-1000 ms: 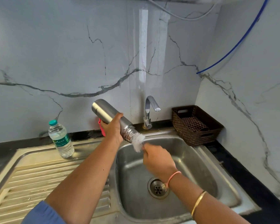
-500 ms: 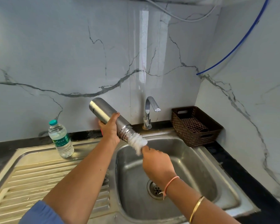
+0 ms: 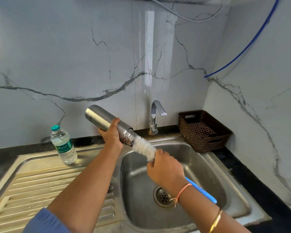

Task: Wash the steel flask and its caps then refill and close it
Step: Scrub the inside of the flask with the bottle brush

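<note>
My left hand (image 3: 111,135) grips the steel flask (image 3: 99,117) around its middle, holding it tilted over the sink with its threaded open mouth pointing down to the right. My right hand (image 3: 165,170) holds a bottle brush just below its white bristles (image 3: 144,148). The bristle tip sits in the flask's mouth. The brush's blue handle (image 3: 203,191) sticks out behind my wrist. No caps are visible.
The steel sink basin (image 3: 200,175) with a drain (image 3: 163,196) lies below my hands. Its ribbed drainboard (image 3: 32,187) holds a plastic water bottle (image 3: 64,145). A tap (image 3: 155,113) stands behind the basin, and a brown basket (image 3: 203,130) with a checked cloth sits at right.
My right hand has drawn the brush out of the flask toward the lower right, exposing more white bristles and the blue handle. The flask has stayed in about the same place.
</note>
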A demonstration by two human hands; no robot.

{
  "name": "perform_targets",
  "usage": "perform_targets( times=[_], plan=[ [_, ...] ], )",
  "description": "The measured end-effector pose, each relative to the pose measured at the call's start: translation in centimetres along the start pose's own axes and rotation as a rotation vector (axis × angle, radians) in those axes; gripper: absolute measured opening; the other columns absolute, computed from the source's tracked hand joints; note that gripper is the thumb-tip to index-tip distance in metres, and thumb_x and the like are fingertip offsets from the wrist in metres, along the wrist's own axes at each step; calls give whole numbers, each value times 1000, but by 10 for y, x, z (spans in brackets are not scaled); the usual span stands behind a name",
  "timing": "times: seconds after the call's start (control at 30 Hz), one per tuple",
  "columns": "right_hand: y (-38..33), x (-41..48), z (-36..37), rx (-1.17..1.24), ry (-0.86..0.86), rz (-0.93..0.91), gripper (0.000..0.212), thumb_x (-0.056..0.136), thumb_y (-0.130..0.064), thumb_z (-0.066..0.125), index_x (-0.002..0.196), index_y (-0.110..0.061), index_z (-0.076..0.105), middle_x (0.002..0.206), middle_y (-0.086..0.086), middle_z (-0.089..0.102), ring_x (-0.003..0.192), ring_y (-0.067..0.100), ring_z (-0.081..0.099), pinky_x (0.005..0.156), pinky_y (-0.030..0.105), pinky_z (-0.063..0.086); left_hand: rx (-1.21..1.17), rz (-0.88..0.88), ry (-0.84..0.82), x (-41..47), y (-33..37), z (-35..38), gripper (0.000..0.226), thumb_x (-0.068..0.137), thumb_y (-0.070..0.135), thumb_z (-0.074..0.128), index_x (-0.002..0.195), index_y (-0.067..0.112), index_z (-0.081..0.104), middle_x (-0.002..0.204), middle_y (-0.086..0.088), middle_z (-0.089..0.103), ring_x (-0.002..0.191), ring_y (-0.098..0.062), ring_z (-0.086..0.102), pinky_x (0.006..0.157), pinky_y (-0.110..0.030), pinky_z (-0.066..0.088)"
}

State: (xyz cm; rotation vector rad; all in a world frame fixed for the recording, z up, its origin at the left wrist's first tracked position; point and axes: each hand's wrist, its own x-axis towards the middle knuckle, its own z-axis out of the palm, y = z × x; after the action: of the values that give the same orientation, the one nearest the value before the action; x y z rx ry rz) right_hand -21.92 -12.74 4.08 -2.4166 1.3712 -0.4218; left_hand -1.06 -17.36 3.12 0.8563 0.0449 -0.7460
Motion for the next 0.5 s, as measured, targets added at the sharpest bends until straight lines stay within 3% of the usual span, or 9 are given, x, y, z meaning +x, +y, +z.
perform_targets(
  times=[0.07,0.1,0.17,0.2,0.23,0.3,0.33,0.43,0.5],
  plan=[
    [-5,-3,6,-180,109,-44,52,92,-36,44,134,-10,29,119,8,48,105,29,56,77,38,49,5,9,39,-1,-1,2,97,66,15,82,141,32,23,114,-16,65,90,-30,69,78,-51,56],
    [-3,-1,11,-287,174,-93,59,90,-38,49,136,-8,26,116,11,50,98,29,58,70,39,51,14,12,54,-2,-2,2,97,66,15,83,141,32,23,113,-15,65,90,-30,69,80,-53,56],
    [3,3,15,-416,212,-199,66,77,-37,71,125,-5,39,87,10,60,62,26,62,44,30,44,27,7,62,-2,-2,3,94,67,14,82,140,31,25,113,-15,65,90,-30,69,80,-53,55],
    [8,7,18,-490,266,-239,61,72,-34,76,117,-6,44,73,8,61,51,24,59,39,27,38,38,3,55,-2,-3,2,94,67,13,82,139,30,26,113,-14,64,90,-30,69,80,-53,56],
    [11,11,16,-472,220,-270,50,78,-32,70,115,-9,45,72,7,63,52,26,61,42,27,38,46,-3,45,-2,-3,0,93,67,13,82,139,29,26,114,-14,63,91,-30,68,80,-53,56],
    [13,17,4,-106,40,-224,24,98,-37,44,109,-16,49,83,5,65,71,24,64,60,32,43,42,-20,7,1,-2,-6,89,67,13,82,137,28,28,116,-15,64,94,-31,68,80,-52,56],
    [14,22,-2,153,-98,-138,27,100,-40,38,98,-18,53,79,1,62,68,18,61,62,30,44,35,-32,-22,2,-1,-8,87,67,14,82,135,27,30,117,-16,64,96,-32,68,80,-53,55],
    [19,32,-17,808,-463,198,32,98,-43,45,79,-18,50,52,-7,40,39,6,31,38,20,27,24,-57,-74,1,0,-8,82,68,15,81,134,23,32,119,-17,64,99,-33,66,84,-56,53],
    [19,32,-20,767,-439,210,36,96,-50,45,82,-17,50,54,-4,45,41,9,38,40,21,32,26,-43,-52,-2,1,-3,82,70,14,80,136,23,31,117,-16,62,98,-33,66,85,-56,53]
  ],
)
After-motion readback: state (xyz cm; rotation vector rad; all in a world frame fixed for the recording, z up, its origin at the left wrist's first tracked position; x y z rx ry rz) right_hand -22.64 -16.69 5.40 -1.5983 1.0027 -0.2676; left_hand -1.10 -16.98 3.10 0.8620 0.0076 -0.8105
